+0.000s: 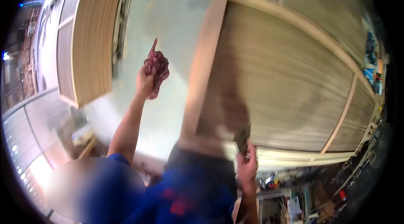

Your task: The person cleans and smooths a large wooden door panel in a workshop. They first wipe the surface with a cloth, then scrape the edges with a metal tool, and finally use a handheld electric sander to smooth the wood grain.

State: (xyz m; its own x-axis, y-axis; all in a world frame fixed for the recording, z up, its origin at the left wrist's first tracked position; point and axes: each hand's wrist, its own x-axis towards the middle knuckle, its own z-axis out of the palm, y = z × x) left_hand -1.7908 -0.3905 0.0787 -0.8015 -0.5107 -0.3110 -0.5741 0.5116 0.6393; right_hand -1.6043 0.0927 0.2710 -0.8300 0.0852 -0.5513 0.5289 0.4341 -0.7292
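Clutching a crumpled maroon cloth (160, 67), the L hand (145, 81) is up over a pale grey-green flat surface (168, 22), fingers bunched round it. One thin corner of the cloth sticks up to a pt; the rest hangs below the fist, well apart from the wood either side.

R hand (247, 166) is lower & nearer the body, fingers wrapped round a small, dark brownish handheld object (242, 140); blurry, so can't tell exact kind. Its far end overlaps the near edge of a big brown wood-grain panel (286, 85) w/ a pale wood border (206, 55); can't tell if touching. Dark shadow (230, 81) runs down the panel's L part, toward the R hand.

To the L of the cloth: a tall box-like wood-grain cabinet (94, 34) w/ pale edges, nr the L forearm's far side. Upper R, beyond the border: another brown wood-grain panel (324, 5).

Btm ctr: person's dark blue clothing (185, 194) w/ a red patch, blurred. Lower R, past the R hand: cluttered shelving (273, 194). Far R edge: small blue & orange items (371, 72), too small to ID.
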